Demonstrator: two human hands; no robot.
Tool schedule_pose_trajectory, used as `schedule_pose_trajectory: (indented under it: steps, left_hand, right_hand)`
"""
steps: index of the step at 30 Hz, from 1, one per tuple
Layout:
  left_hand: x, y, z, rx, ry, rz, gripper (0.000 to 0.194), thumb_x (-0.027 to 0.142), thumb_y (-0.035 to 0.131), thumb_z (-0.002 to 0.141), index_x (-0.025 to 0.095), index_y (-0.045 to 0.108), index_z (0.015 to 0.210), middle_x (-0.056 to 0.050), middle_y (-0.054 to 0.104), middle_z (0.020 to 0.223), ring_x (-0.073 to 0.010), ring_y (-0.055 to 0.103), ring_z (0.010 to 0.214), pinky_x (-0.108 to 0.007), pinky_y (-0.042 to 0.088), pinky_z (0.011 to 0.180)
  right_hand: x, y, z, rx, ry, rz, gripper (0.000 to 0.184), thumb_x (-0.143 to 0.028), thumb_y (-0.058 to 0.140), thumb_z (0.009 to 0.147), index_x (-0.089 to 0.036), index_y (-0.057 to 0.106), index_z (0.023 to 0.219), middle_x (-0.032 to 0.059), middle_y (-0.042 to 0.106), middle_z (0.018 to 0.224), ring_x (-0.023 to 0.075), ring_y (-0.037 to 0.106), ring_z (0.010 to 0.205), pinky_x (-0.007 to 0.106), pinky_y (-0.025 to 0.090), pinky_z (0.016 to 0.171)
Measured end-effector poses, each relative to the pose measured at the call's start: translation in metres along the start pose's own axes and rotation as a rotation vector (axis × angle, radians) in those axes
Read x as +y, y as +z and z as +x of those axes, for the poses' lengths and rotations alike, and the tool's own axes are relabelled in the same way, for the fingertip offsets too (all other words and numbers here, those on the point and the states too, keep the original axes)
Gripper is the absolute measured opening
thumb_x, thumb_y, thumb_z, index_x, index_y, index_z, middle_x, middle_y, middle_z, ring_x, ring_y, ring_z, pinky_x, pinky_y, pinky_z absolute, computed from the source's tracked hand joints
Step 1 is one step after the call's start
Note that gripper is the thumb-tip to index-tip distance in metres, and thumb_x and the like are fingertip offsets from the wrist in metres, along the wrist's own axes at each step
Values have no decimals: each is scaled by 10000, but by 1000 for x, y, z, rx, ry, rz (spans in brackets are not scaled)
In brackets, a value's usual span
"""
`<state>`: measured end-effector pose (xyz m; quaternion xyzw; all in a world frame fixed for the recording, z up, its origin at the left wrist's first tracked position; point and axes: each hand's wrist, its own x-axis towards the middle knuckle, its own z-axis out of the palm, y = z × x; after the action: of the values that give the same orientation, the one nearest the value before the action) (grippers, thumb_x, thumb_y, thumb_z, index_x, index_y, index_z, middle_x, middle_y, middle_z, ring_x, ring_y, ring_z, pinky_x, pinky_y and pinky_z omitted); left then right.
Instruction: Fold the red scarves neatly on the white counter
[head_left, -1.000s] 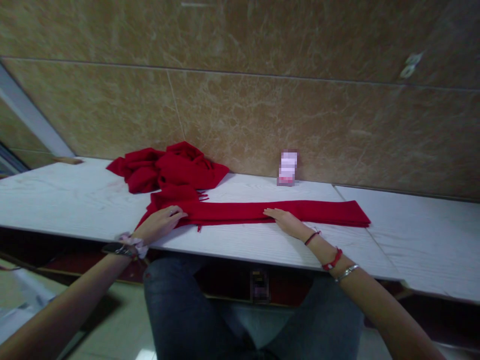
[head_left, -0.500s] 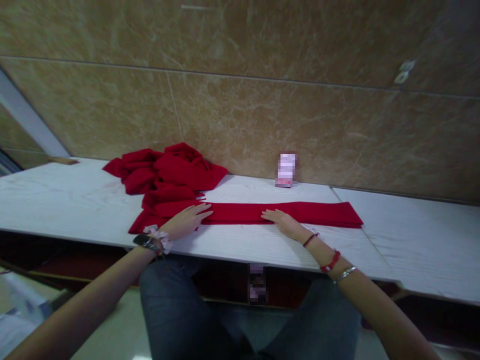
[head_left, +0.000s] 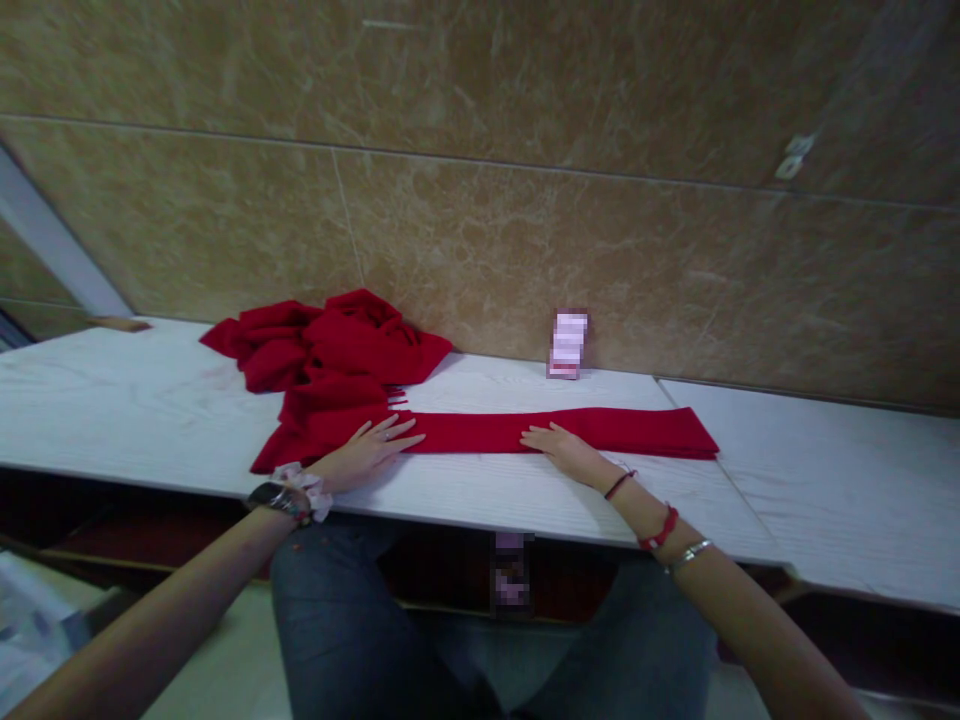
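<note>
A red fringed scarf (head_left: 480,433) lies along the white tabletop, its right part folded into a long flat strip and its left part bunched in a heap toward the wall. My left hand (head_left: 367,450) rests with spread fingers where the strip meets the heap. Further right, my right hand (head_left: 574,452) lies flat on the middle of the strip, fingers stretched out. Neither hand grips the cloth. A little fringe shows just beyond my left fingers. The strip's right end is uncovered.
A small pixelated upright item (head_left: 568,345) stands against the brown marbled wall (head_left: 480,240). The white tabletop (head_left: 840,480) has a seam on the right. Dark shelf space opens under its front edge, above my knees. A small brown piece (head_left: 120,324) lies at the far left.
My left hand has slid slightly left and toward me, with its fingers more spread. My right hand stays at about the same place on the strip. The view has shifted a little.
</note>
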<state>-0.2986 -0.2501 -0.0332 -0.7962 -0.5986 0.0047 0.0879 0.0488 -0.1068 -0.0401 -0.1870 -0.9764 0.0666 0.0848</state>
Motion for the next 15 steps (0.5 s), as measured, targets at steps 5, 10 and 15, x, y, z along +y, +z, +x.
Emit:
schedule_pose_trajectory:
  steps: [5, 10, 15]
  left_hand:
    - [-2, -6, 9, 106, -4, 63, 486, 105, 304, 838, 242, 467, 1275, -70, 384, 1377, -205, 303, 1286, -416, 233, 1036]
    - [-7, 4, 7, -1, 47, 29, 479, 90, 316, 843, 240, 466, 1271, -70, 426, 1347, -190, 336, 1270, -406, 251, 1031]
    - [-7, -12, 12, -48, 77, -45, 422, 143, 381, 835, 236, 517, 1224, -62, 472, 1310, -196, 399, 1228, -375, 311, 1002]
  right_hand:
    - [4, 3, -1, 88, -41, -49, 487, -24, 313, 844, -204, 461, 1271, 78, 454, 1330, 157, 335, 1269, 447, 227, 1055]
    - [5, 6, 0, 32, -51, -52, 430, -82, 343, 869, -226, 489, 1246, 65, 490, 1302, 156, 380, 1243, 441, 257, 1039]
    - [4, 6, 0, 30, -33, -34, 440, -74, 346, 861, -232, 492, 1245, 59, 485, 1306, 152, 385, 1239, 430, 258, 1040]
